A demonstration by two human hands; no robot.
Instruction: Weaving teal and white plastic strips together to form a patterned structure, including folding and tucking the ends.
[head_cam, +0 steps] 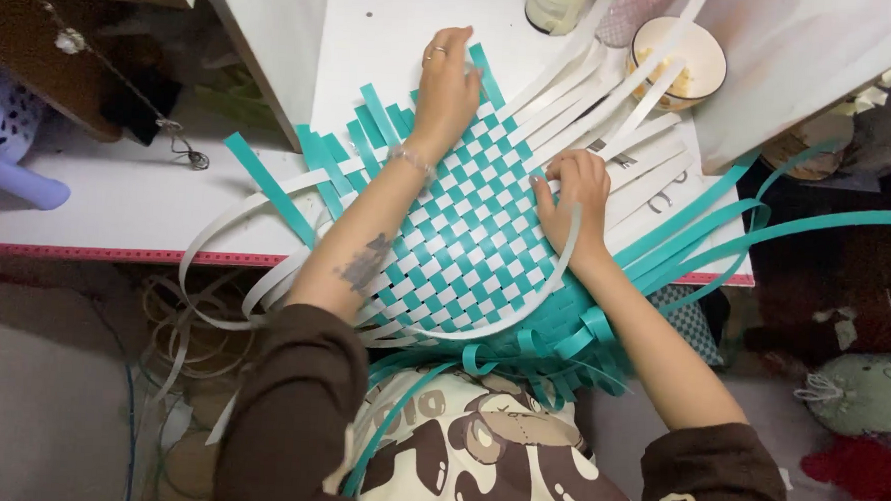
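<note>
A person leans over a white desk [127, 202]. The left hand [444, 90] presses flat, fingers loose, at 12 o'clock on a teal-and-white woven mat [466, 236]. The right hand [571, 191], curled, pinches white strips [629, 173] at 3 o'clock. The mat looks light, springy and slippery. Its near edge hides behind the arms.

Woven mat [466, 231]: teal and white flat strips in checkerboard weave, lying flat, overhanging the near table edge.
White strips [612, 98]: loose ends fanning far right.
Teal strips [727, 233]: loose ends trailing right, curling near.
</note>
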